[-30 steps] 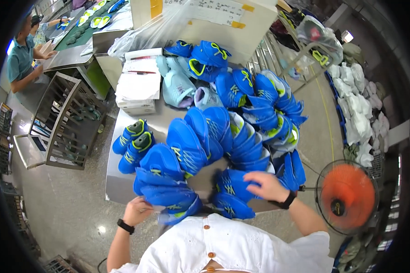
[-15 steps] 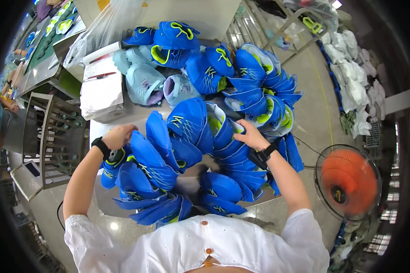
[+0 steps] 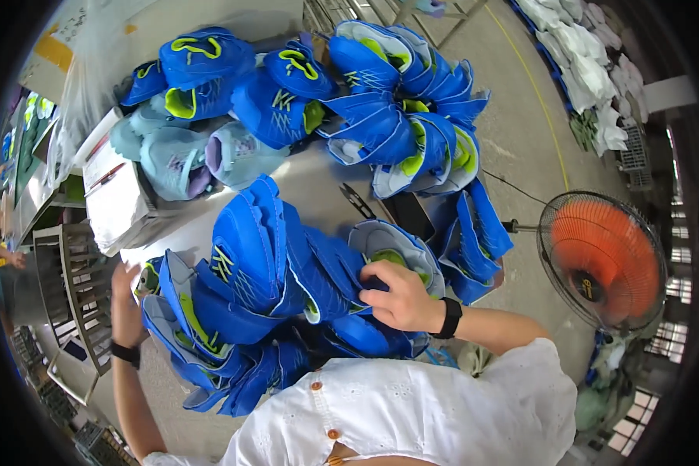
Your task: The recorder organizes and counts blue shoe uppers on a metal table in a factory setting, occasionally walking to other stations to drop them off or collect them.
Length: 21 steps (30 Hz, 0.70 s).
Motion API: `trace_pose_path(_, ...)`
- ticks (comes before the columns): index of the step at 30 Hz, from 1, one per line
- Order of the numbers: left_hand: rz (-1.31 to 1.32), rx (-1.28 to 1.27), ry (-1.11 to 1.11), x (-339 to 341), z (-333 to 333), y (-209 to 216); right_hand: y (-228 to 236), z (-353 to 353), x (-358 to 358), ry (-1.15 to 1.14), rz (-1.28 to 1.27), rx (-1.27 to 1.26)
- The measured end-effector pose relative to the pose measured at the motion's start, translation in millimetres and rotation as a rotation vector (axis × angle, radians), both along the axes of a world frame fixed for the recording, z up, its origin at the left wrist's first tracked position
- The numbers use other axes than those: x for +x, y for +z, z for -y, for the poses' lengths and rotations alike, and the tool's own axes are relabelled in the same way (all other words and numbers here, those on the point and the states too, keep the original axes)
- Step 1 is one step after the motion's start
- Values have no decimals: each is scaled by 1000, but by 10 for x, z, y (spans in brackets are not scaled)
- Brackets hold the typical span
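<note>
A ring-like bundle of blue shoe uppers [image 3: 245, 233] with grey and lime-green linings lies on the table close against my body. My right hand [image 3: 404, 299] is closed at the bundle's right side, its fingers curled over the edge of a blue upper with a grey lining. Something dark shows between the thumb and fingers, too small to name. At the bundle's left end, my left hand [image 3: 126, 299] is beside an upper with a lime-green lining. Its fingers are blurred and partly hidden. Both wrists carry black bands.
More blue uppers [image 3: 377, 128] are stacked at the far right, with others behind pale-blue shoe uppers [image 3: 171, 163]. Thread snips [image 3: 357, 201] and a black phone-like slab [image 3: 409, 215] lie mid-table. Papers [image 3: 116, 198] are at the left. An orange fan [image 3: 602, 260] stands right of the table.
The near bundle has come closer to my body with both hands, uncovering the snips and black slab. My right hand has moved nearer, and my left hand lower. The view has shifted.
</note>
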<state>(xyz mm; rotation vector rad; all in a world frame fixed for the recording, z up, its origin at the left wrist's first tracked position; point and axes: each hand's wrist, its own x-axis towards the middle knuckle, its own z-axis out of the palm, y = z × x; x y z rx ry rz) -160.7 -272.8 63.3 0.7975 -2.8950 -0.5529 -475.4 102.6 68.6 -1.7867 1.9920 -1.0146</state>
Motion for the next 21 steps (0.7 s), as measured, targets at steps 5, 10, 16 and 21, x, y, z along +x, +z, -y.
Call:
trace_pose_path(5, -9, 507, -467, -1334, -372, 1015, -146, 229, -341, -18, 211, 283)
trace_pose_path(10, 375, -116, -646, -1558, -1149, 825, -612, 1086, -1287, -49, 19, 953)
trace_pose_path(16, 197, -10, -347, -1062, -789, 785, -1432, 1250, -1121, -11, -432, 969)
trace_pose_path(21, 40, -106, -384, -745, -909, 1024, -1267, 1184, -1258, -144, -429, 902)
